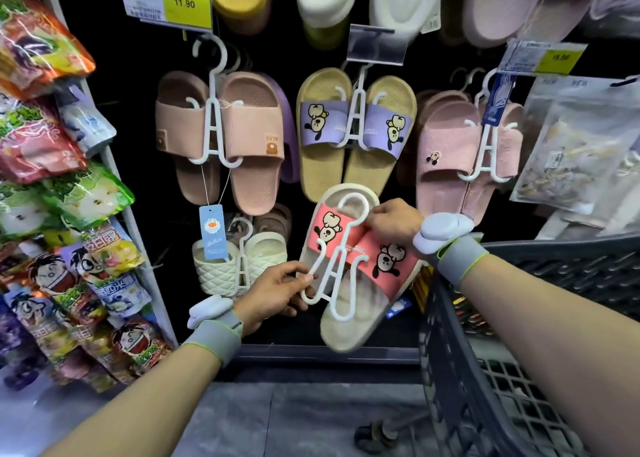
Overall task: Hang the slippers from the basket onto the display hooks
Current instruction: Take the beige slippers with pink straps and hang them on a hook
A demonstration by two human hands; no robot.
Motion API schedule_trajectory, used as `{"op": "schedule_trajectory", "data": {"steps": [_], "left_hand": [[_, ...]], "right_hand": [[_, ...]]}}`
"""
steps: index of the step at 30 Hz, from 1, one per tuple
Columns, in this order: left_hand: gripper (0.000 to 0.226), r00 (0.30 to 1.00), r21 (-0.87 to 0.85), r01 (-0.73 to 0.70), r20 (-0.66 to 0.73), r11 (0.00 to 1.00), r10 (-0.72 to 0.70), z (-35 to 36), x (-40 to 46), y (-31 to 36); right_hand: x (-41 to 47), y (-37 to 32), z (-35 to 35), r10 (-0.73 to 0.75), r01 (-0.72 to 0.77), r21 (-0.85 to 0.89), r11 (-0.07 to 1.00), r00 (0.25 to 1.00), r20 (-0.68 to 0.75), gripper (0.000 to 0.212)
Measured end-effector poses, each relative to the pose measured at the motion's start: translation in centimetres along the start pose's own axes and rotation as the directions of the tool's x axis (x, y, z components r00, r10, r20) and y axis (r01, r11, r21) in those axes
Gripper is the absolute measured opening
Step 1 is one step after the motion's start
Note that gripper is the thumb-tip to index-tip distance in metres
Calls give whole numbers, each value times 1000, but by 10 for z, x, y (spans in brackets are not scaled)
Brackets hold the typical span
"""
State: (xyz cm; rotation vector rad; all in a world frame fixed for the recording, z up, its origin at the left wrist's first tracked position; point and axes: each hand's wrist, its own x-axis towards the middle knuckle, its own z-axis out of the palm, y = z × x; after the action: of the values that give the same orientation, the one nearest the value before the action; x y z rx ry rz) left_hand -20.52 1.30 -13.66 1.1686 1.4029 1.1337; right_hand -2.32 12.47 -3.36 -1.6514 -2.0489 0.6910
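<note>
A pair of beige slippers with pink cartoon-dog straps (356, 249) is clipped on a white plastic hanger (337, 266) and held tilted in front of the dark display wall. My left hand (277, 294) pinches the hanger's lower left prong. My right hand (394, 219) grips the top of the pair beside the hanger's hook. Just above hangs a matching pair with purple straps (356, 127) on a display hook. The dark plastic basket (519, 370) stands at the lower right.
Pink-brown bear slippers (221, 138) hang at left, pink slippers (464, 152) at right, cream quilted slippers (239, 262) lower down. A rack of snack bags (59, 186) lines the left side. Price tags and packaged goods (575, 145) hang around.
</note>
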Motion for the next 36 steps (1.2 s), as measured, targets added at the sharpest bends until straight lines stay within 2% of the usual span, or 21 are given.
{"op": "schedule_trajectory", "data": {"steps": [2,5,7,13,20,23,28,31,34,36], "left_hand": [[10,1000,-6,3,4,1000,-3,3,1,0],[16,1000,0,8,-6,1000,-8,4,2,0],[18,1000,10,10,-8,1000,-10,2,2,-2],[18,999,2,43,31,999,-43,0,-1,-3],[14,995,35,94,42,995,-95,-3,2,1],[15,997,7,81,-21,997,-81,-4,4,3],[45,960,-4,-29,-278,1000,27,-6,12,4],[57,976,-26,-56,-214,998,49,-6,12,4],[54,998,-142,-32,-66,989,22,-6,11,4],[46,997,-179,-43,-67,983,32,-5,12,3]], "right_hand": [[2,-4,1,61,-57,84,995,997,-45,39],[-1,-10,-1,92,-85,205,975,995,-24,75],[-1,-8,-1,64,-69,174,982,997,29,90],[-3,1,0,-68,74,-86,994,995,70,56],[-2,1,3,-136,138,-226,964,990,24,52],[-1,1,2,-146,150,-240,959,989,34,54],[-3,1,5,-170,183,-203,962,982,79,54],[-7,-1,9,-214,229,-132,964,969,121,52],[-7,-2,13,-247,265,-85,961,953,173,48],[-9,-2,13,-257,274,-68,959,946,196,46]]}}
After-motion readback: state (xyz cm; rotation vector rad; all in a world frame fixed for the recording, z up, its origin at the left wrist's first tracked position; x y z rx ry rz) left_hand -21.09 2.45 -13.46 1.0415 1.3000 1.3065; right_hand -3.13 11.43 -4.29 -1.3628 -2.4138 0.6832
